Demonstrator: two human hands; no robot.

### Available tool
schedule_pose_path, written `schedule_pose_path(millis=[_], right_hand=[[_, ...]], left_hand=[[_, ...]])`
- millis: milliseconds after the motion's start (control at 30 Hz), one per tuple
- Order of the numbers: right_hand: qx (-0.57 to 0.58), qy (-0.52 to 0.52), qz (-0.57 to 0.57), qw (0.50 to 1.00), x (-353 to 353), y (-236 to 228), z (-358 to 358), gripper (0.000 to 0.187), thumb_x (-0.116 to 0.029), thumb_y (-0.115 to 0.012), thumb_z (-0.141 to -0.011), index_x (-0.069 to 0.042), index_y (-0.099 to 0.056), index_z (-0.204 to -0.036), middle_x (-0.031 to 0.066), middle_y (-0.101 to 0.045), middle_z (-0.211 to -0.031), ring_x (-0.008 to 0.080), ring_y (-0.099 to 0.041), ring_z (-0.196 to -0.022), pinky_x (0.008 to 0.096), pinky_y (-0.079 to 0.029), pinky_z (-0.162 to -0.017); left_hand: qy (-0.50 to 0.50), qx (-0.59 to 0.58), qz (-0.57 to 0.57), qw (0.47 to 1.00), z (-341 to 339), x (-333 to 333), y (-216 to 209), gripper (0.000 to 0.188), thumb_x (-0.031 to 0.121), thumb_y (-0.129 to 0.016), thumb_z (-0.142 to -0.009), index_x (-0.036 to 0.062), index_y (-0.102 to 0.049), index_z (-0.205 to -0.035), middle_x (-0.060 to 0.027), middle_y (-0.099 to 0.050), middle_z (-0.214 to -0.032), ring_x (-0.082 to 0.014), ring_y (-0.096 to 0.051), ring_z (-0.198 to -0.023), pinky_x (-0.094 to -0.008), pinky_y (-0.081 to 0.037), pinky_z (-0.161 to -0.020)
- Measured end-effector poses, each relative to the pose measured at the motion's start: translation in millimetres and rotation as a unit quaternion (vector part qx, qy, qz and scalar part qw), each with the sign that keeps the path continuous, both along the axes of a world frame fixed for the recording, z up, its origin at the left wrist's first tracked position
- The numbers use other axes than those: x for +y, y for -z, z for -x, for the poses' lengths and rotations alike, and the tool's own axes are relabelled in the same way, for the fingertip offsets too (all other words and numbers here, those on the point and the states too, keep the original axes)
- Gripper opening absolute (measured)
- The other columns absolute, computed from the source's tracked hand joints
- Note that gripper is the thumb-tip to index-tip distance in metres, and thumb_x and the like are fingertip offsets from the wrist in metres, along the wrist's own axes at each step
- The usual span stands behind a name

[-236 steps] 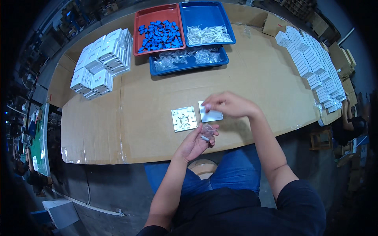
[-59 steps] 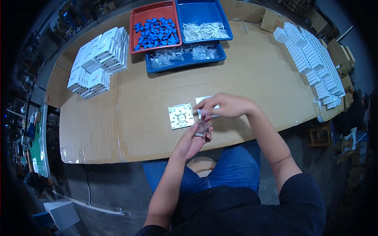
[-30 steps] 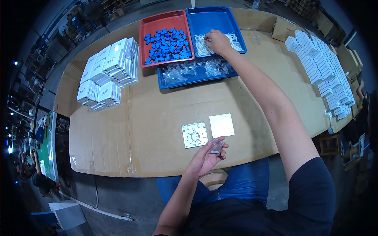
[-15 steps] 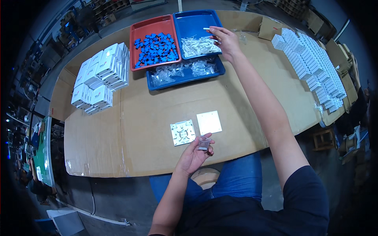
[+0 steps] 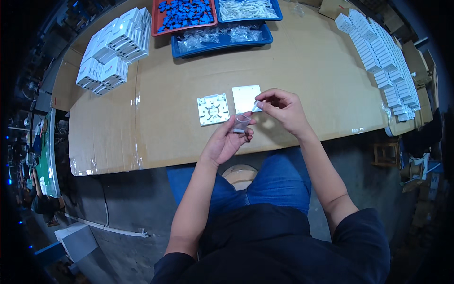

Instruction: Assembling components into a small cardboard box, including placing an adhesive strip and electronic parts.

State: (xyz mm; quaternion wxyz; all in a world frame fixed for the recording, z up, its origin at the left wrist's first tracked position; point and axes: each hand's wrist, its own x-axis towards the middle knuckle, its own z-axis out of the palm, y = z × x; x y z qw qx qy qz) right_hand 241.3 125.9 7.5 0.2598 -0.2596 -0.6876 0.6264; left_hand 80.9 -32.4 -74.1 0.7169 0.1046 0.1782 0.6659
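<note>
My left hand (image 5: 221,144) holds a small clear plastic bag (image 5: 240,125) upright between thumb and fingers, its mouth open at the top. Something pale lies in the bottom of the bag, too small to name. Just above that mouth, on the right, my right hand (image 5: 288,113) pinches a thin white stick-like piece (image 5: 256,106) between thumb and fingertips. Beyond the hands, a flat white cover plate (image 5: 242,97) lies on the cardboard tabletop. Beside it on the left is a square white base (image 5: 213,110) with clips and a rounded inner frame.
At the far side stand a red tray (image 5: 183,31) of blue parts and a blue tray (image 5: 250,20) of white sticks. A lower blue tray (image 5: 222,49) holds clear bags. White boxes (image 5: 113,42) are stacked far left; rows of white boxes (image 5: 383,66) line the right.
My right hand has come back from the blue tray to the bag, still pinching the white piece. The view has tipped down, so the trays sit higher. My left hand keeps the bag.
</note>
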Motion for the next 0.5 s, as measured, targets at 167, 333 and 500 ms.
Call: schedule_pose_path(millis=[167,333,500], right_hand=[[-0.098,-0.148,-0.183,0.967,7.7,-21.3,2.3,0.013,-0.007,-0.076,-0.092,-0.004,-0.077,-0.104,0.0009,-0.072,-0.094,0.0090,-0.061,-0.080,0.0242,-0.049,-0.073],[-0.087,-0.271,-0.234,0.930,20.2,-28.3,17.2,0.014,-0.007,-0.075,-0.089,-0.002,-0.077,-0.102,0.0074,-0.072,-0.104,0.0168,-0.067,-0.087,0.0299,-0.053,-0.077],[-0.244,-0.403,-0.184,0.863,21.9,-42.6,38.9,0.020,-0.010,-0.072,-0.093,-0.001,-0.077,-0.110,0.0132,-0.071,-0.117,0.0233,-0.070,-0.097,0.0363,-0.056,-0.088]], left_hand=[[-0.002,0.045,0.010,0.999,-2.9,-2.3,-3.2,0.053,0.040,-0.050,-0.111,-0.0020,-0.052,-0.142,-0.0166,-0.066,-0.126,-0.0239,-0.065,-0.102,-0.0389,-0.055,-0.092],[0.003,0.074,0.015,0.997,-6.4,-3.0,-9.0,0.042,0.033,-0.055,-0.110,-0.0014,-0.059,-0.134,-0.0147,-0.067,-0.123,-0.0207,-0.066,-0.101,-0.0336,-0.055,-0.091],[0.005,0.093,0.028,0.995,-3.0,-5.1,-3.8,0.041,0.034,-0.057,-0.109,-0.0012,-0.061,-0.130,-0.0142,-0.067,-0.122,-0.0210,-0.067,-0.101,-0.0338,-0.055,-0.091]])
